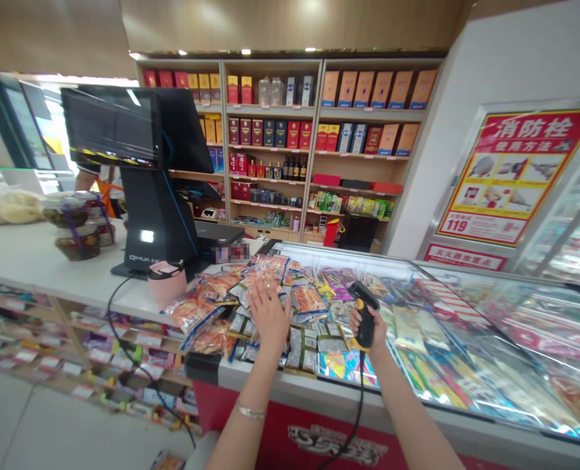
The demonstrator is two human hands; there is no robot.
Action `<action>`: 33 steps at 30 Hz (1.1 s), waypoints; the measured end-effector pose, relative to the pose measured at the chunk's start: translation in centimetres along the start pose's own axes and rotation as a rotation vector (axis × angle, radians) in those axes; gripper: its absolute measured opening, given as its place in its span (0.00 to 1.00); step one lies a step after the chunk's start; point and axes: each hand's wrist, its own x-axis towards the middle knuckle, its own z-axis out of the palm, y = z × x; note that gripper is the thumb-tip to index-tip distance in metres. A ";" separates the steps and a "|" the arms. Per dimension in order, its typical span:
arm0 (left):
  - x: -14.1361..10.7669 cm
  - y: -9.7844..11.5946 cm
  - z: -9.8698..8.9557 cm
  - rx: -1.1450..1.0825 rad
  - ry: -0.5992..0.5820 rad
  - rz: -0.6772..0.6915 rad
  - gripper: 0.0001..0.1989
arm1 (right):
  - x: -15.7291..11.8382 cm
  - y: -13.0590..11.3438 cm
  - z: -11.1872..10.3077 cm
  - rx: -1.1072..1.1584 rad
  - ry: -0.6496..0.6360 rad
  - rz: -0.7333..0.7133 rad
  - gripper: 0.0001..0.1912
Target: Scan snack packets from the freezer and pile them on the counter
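Observation:
My right hand [376,328] grips a black barcode scanner [366,320] with yellow trim, its cord hanging down over the front of the freezer. Spread flat, my left hand [269,307] rests on or just over a pile of snack packets on the freezer's glass top. Around it lie clear packets of orange-brown snacks [199,313] with blue edges. Grey-silver packets [302,346] lie between my hands. Behind the scanner are purple packets [338,284]. Whether my left fingers press on a packet is hard to make out.
A chest freezer [446,398] with goods under glass extends to the right. On the white counter [6,251] at left stand a checkout terminal [157,189], a pink container [166,284] and stacked tubs [77,241]. Shelves of boxes [274,134] line the back; a person's arm [87,177] shows behind the terminal.

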 end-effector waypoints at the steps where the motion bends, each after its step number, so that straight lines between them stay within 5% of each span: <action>1: 0.1 0.6 -0.2 -0.012 0.010 0.014 0.33 | -0.5 -0.8 0.2 0.009 0.007 -0.032 0.12; 4: 0.3 3.5 -0.5 -0.090 0.015 0.070 0.31 | -2.4 -4.2 0.3 0.006 0.044 -0.117 0.11; 8: -0.5 9.9 0.3 -0.244 -0.025 0.154 0.29 | -6.2 -10.5 -1.6 -0.051 0.133 -0.232 0.10; 15: -5.3 24.7 3.7 -0.570 -0.198 0.474 0.27 | -15.8 -21.6 -9.0 -0.217 0.420 -0.409 0.12; 19: -9.1 32.8 6.6 -0.769 -0.380 0.665 0.26 | -20.7 -25.9 -13.1 -0.223 0.580 -0.506 0.13; 26: -16.4 43.4 12.2 -1.077 -0.798 0.786 0.31 | -23.6 -27.6 -18.7 -0.148 0.899 -0.524 0.10; 33: -18.3 49.1 15.6 -1.305 -1.223 0.383 0.27 | -23.5 -26.2 -21.0 -0.088 0.980 -0.495 0.10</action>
